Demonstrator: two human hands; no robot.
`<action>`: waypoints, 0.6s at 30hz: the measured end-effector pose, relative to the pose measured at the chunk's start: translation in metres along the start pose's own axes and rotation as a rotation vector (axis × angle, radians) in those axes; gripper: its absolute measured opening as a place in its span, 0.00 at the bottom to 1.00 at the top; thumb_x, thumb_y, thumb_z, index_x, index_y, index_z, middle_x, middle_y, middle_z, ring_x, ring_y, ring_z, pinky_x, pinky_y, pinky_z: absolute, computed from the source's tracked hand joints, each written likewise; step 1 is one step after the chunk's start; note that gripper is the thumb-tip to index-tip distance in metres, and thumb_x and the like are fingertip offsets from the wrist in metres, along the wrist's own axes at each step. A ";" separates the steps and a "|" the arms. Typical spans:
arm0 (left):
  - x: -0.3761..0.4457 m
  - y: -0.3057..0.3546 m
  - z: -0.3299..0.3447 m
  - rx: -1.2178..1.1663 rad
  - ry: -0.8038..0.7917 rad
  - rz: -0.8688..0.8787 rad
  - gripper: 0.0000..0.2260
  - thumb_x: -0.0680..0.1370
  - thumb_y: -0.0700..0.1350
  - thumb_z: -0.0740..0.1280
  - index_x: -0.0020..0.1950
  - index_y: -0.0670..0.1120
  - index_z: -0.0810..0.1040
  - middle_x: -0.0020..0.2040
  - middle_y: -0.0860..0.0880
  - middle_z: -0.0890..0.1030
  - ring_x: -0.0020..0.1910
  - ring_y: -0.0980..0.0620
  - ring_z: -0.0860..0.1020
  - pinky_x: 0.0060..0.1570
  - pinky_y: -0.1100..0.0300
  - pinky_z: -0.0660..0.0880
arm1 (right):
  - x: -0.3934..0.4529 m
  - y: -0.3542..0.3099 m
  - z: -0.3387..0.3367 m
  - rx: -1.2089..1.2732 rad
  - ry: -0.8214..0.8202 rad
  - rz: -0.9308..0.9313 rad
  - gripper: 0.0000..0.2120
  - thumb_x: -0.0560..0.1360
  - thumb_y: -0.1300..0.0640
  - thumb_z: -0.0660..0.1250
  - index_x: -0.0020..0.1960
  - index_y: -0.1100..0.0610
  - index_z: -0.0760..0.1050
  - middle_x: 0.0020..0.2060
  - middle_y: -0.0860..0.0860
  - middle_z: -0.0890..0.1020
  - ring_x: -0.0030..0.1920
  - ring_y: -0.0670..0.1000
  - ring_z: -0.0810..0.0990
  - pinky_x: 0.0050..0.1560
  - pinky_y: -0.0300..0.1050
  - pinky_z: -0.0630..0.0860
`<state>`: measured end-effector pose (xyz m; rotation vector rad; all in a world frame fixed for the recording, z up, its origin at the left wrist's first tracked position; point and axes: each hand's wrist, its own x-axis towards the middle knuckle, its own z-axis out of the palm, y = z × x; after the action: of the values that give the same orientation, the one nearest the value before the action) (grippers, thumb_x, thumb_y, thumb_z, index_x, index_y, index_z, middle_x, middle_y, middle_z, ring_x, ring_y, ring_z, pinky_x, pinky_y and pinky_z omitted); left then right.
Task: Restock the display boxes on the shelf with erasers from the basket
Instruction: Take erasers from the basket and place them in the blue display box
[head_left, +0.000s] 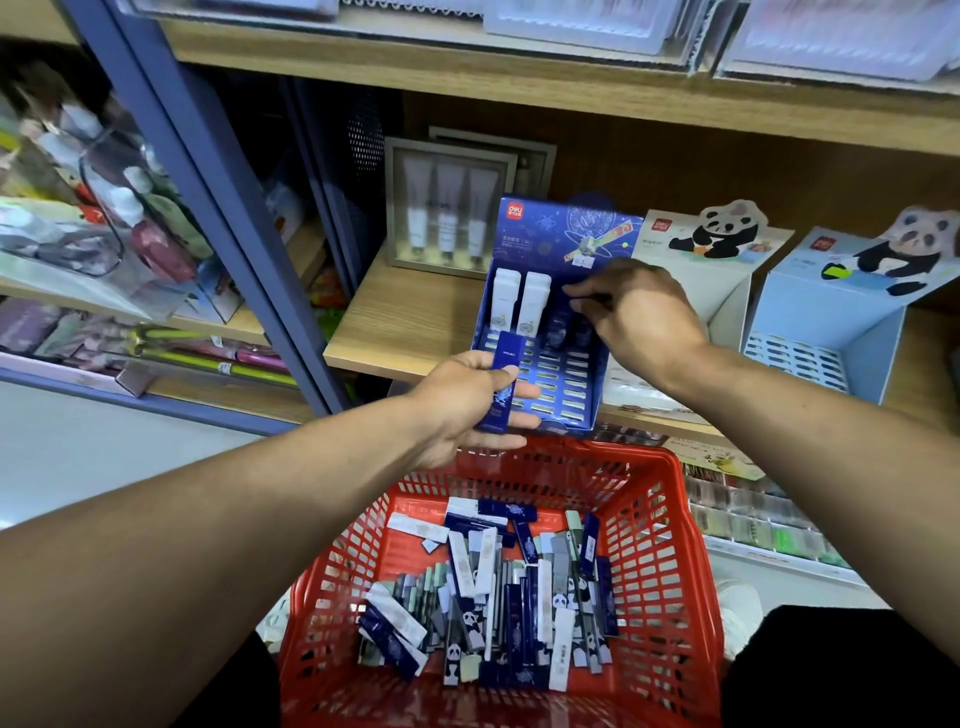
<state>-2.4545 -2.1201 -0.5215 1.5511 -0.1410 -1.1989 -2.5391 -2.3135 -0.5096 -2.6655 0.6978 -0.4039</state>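
L hand (470, 402) grips a dark-blue eraser (501, 384) w/ thumb across its front and fingers curled behind, held upright just in front of the blue display box (558, 236), above the basket's far rim. R hand (636, 312) reaches into the same box from the right, fingertips (574, 291) bent down onto dark erasers (563, 327) standing in the back row; looks like a pinch on one, but the contact pt is in shadow, so can't tell for sure. Two white erasers (522, 296) stand upright in the back-left slots of that box; the rest of its slotted tray (563, 387) shows open slots. Box sits on the wooden shelf (405, 322), front edge overhanging slightly. To its right: a white panda display box (727, 270), then a light-blue panda display box (826, 322) w/ a slotted tray showing. Behind-left of the blue box, a framed set of three tubes (449, 208). Red plastic basket (660, 519) below the shelf, between the forearms, holds a loose pile of erasers (498, 597): dark blue, white, grey-green and panda-print, lying mixed at all angles.
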 end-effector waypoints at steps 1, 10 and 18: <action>0.000 0.000 0.000 0.010 -0.002 0.005 0.12 0.85 0.45 0.61 0.67 0.46 0.72 0.52 0.46 0.86 0.45 0.47 0.87 0.35 0.52 0.83 | 0.001 -0.002 0.000 -0.036 -0.033 -0.003 0.12 0.80 0.55 0.66 0.61 0.47 0.82 0.55 0.48 0.82 0.55 0.52 0.78 0.49 0.41 0.67; -0.004 0.001 0.000 0.073 -0.039 0.083 0.09 0.83 0.45 0.64 0.63 0.45 0.76 0.53 0.46 0.86 0.47 0.49 0.86 0.40 0.52 0.84 | -0.014 -0.032 -0.009 0.465 -0.190 0.140 0.12 0.75 0.46 0.73 0.55 0.51 0.82 0.40 0.48 0.85 0.37 0.47 0.82 0.38 0.41 0.77; -0.001 -0.004 0.002 0.354 0.053 0.241 0.10 0.81 0.49 0.69 0.61 0.48 0.79 0.60 0.49 0.81 0.52 0.49 0.83 0.52 0.51 0.82 | -0.013 -0.013 -0.012 0.602 -0.064 0.372 0.09 0.76 0.61 0.74 0.53 0.54 0.76 0.44 0.57 0.84 0.34 0.52 0.83 0.40 0.48 0.82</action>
<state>-2.4581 -2.1192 -0.5239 1.8109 -0.5138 -0.9758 -2.5487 -2.3000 -0.4960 -1.9302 0.8671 -0.3533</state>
